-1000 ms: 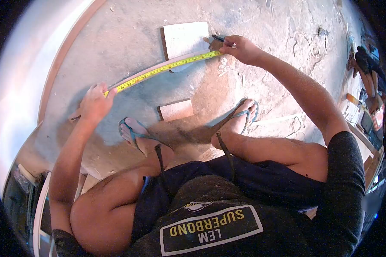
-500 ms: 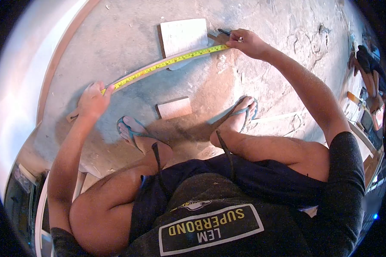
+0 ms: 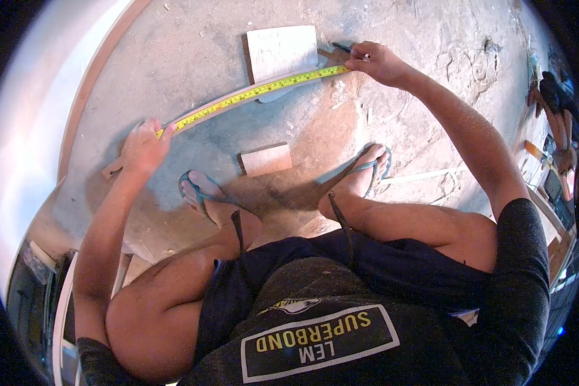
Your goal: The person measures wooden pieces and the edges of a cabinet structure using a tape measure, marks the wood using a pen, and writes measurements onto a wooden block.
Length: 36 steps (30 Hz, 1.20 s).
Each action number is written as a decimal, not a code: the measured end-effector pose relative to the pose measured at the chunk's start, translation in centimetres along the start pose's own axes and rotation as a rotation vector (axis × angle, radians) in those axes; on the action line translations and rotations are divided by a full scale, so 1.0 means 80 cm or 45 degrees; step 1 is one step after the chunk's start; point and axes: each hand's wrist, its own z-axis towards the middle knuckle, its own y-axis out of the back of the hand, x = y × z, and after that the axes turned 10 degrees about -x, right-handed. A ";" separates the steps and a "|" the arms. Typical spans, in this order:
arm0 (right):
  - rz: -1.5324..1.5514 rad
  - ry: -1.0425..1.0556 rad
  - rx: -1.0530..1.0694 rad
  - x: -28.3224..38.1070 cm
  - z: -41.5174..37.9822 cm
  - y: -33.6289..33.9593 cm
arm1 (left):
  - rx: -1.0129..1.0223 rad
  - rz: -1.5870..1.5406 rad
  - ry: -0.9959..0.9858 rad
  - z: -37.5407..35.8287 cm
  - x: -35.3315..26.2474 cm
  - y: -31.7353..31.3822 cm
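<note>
A yellow tape measure (image 3: 251,94) is stretched at a slant between my two hands, along a thin wooden strip (image 3: 112,168) whose end sticks out past my left hand. My left hand (image 3: 143,149) is closed around the strip and the tape, thumb pressed on the tape. At the other end, my right hand (image 3: 381,65) pinches the tape and also holds a dark pen (image 3: 342,47) pointing left. Behind the tape lies a pale wooden board (image 3: 283,53) with faint handwriting on it. A small wooden block (image 3: 267,159) rests on the floor nearer to me.
My sandalled feet (image 3: 202,186) stand apart on the rough concrete floor (image 3: 174,64). Cords or thin scraps (image 3: 479,64) lie to the right. Another person's limbs (image 3: 556,109) show at the far right edge, near some tools. A wall with a brown border (image 3: 83,109) curves along the left.
The view has shifted slightly, so the floor, board and block sit a little further right. Both hands keep the same hold on the tape.
</note>
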 end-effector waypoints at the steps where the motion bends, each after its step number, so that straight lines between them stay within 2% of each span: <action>1: 0.010 -0.004 0.005 -0.003 0.000 -0.001 | -0.002 -0.005 -0.005 0.000 0.001 0.000; 9: -0.022 -0.022 0.069 0.008 0.000 0.006 | -0.005 0.020 -0.012 0.001 -0.001 -0.002; 18: -0.009 0.024 0.000 0.006 -0.004 0.004 | -0.023 -0.013 -0.016 0.003 -0.003 0.000; 21: 0.009 0.068 0.018 0.001 -0.001 0.004 | 0.167 0.072 0.065 0.009 -0.012 0.011; 30: -0.032 -0.011 0.057 0.005 0.000 0.005 | 0.132 0.063 0.059 0.008 -0.005 0.003; 33: -0.006 -0.019 0.041 0.005 0.000 0.003 | -0.032 -0.033 -0.022 0.003 -0.002 -0.003; 36: -0.038 -0.064 0.066 0.002 0.003 0.005 | -0.036 -0.030 -0.013 0.001 -0.003 -0.002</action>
